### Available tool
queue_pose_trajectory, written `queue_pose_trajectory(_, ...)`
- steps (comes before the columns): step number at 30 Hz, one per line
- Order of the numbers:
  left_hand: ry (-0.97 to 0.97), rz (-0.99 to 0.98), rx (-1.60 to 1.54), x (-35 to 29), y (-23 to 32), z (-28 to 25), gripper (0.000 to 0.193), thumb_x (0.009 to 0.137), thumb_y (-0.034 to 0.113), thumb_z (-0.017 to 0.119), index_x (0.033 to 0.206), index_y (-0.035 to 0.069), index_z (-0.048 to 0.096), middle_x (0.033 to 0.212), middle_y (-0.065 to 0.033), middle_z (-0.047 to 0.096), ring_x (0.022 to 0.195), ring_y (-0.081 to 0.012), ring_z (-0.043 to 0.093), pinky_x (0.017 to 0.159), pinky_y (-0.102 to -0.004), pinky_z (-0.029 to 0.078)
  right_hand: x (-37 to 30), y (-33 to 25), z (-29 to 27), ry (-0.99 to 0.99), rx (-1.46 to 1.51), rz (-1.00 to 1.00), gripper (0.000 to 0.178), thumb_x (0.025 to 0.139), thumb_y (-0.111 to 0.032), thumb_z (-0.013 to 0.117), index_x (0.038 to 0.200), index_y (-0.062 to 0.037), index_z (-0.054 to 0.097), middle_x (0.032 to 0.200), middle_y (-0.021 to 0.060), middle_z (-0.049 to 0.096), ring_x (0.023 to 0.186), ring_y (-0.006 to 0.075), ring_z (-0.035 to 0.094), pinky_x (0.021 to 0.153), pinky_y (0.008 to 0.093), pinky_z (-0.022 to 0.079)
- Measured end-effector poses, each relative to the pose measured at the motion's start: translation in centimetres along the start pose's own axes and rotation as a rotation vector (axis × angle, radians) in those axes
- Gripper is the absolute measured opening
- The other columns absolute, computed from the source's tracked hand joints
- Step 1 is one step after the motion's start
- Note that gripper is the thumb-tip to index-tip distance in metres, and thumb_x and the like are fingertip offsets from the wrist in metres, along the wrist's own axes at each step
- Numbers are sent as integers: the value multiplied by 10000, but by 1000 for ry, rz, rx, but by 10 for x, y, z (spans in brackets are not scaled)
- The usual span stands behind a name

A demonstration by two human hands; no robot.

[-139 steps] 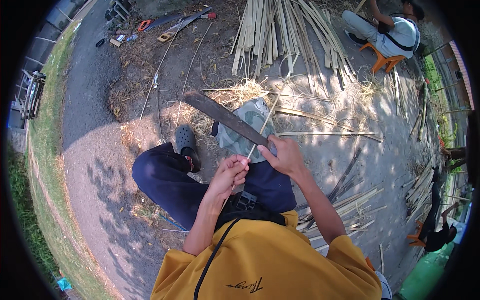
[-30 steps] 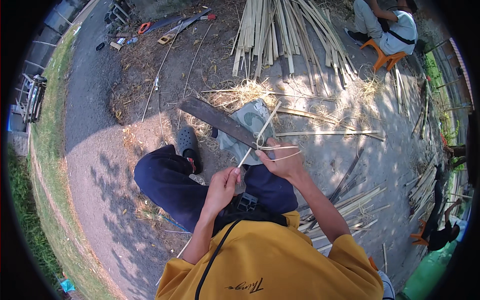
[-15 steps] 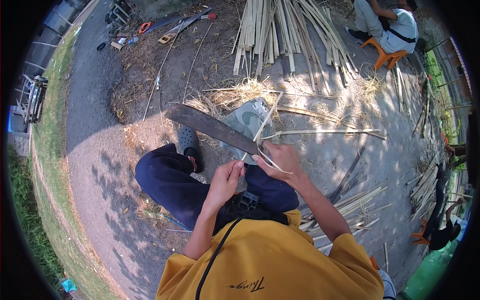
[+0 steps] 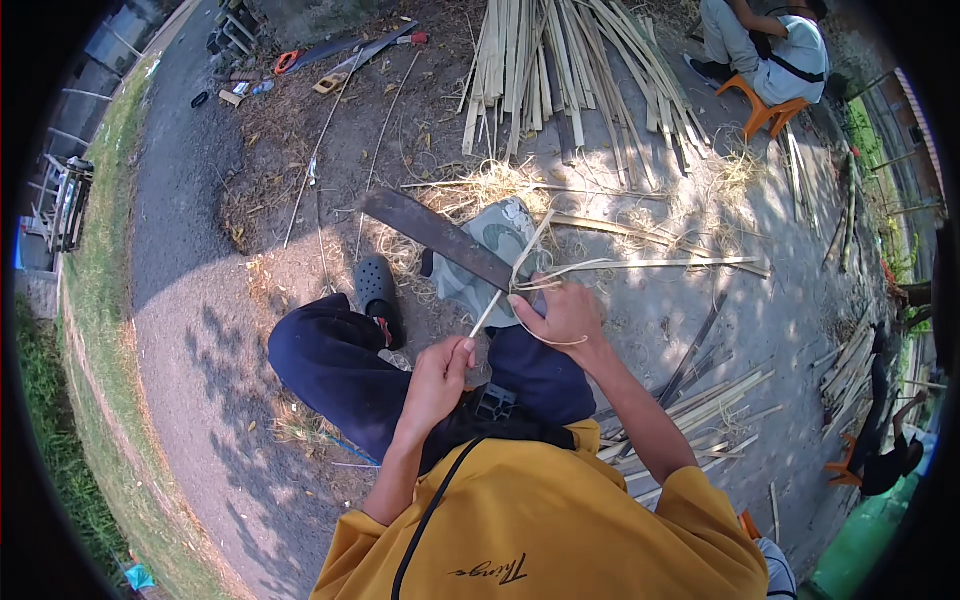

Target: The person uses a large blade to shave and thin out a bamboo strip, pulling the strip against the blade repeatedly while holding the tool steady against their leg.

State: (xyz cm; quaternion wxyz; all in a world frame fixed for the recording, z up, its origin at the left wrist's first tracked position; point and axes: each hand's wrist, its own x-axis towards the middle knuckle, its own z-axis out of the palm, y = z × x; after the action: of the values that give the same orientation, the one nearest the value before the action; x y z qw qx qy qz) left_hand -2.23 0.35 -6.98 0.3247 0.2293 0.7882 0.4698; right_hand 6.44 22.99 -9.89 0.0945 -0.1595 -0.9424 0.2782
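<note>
My left hand (image 4: 436,380) pinches the lower end of a thin pale bamboo strip (image 4: 487,312). From there the strip slants up past the edge of a machete (image 4: 440,238) and shows again beyond the blade. My right hand (image 4: 568,318) is closed around the base of the machete, whose handle is hidden in the grip. The broad dark blade points up and to the left, over a grey-green patterned cloth (image 4: 505,222) on my leg. Thin curled shavings (image 4: 565,341) hang around my right fingers.
A large pile of split bamboo (image 4: 540,80) lies ahead, with shavings (image 4: 500,178) before it. Handsaws (image 4: 365,55) rest at the far left. More strips (image 4: 700,415) lie to my right. One person (image 4: 790,60) sits on an orange stool (image 4: 765,105); another (image 4: 893,465) is at far right.
My left hand has drawn down and left, so a longer piece of strip shows between it and the blade. The machete has shifted slightly right, and my right fingers have adjusted.
</note>
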Motion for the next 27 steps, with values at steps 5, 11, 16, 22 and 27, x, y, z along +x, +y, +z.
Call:
queue_pose_trajectory(5, -16, -26, 43, -22, 0, -11, 377, 1127, 231, 526, 823, 12, 562, 646, -20, 463, 624, -110, 440, 589, -320, 373, 0, -1, 2, 42, 30, 79, 487, 948, -518, 702, 1003, -34, 720, 734, 242, 708, 705, 464, 715, 668, 528, 575)
queue_pose_trajectory(11, -62, -28, -67, -11, 10, -16, 366, 1132, 223, 524, 828, 21, 552, 645, 9, 409, 621, -97, 394, 575, -311, 340, -4, 1, 5, 152, 95, -88, 499, 967, -495, 681, 1099, -19, 746, 825, 241, 739, 759, 441, 732, 687, 517, 574)
queue_pose_trajectory(16, -93, -92, -58, -35, -12, -36, 376, 1148, 241, 509, 825, 52, 543, 655, 60, 387, 617, -55, 361, 555, -277, 299, 0, -3, -3, 10, 103, 81, 455, 939, -491, 708, 1057, -53, 745, 823, 237, 732, 771, 449, 725, 692, 539, 561)
queue_pose_trajectory(22, -82, -70, -34, -23, -2, -29, 364, 1125, 225, 533, 836, 7, 571, 665, -68, 447, 643, -133, 419, 606, -344, 381, -4, -1, 8, 3, -24, -28, 465, 939, -502, 711, 1030, -47, 740, 760, 216, 704, 722, 443, 705, 655, 531, 548)
queue_pose_trajectory(27, -105, -53, 10, -45, -10, -47, 386, 1145, 249, 517, 809, 59, 536, 657, 65, 387, 614, -46, 362, 550, -271, 306, -2, 2, 10, 171, 46, 6, 445, 928, -463, 733, 1053, -36, 728, 741, 208, 709, 710, 442, 710, 640, 522, 555)
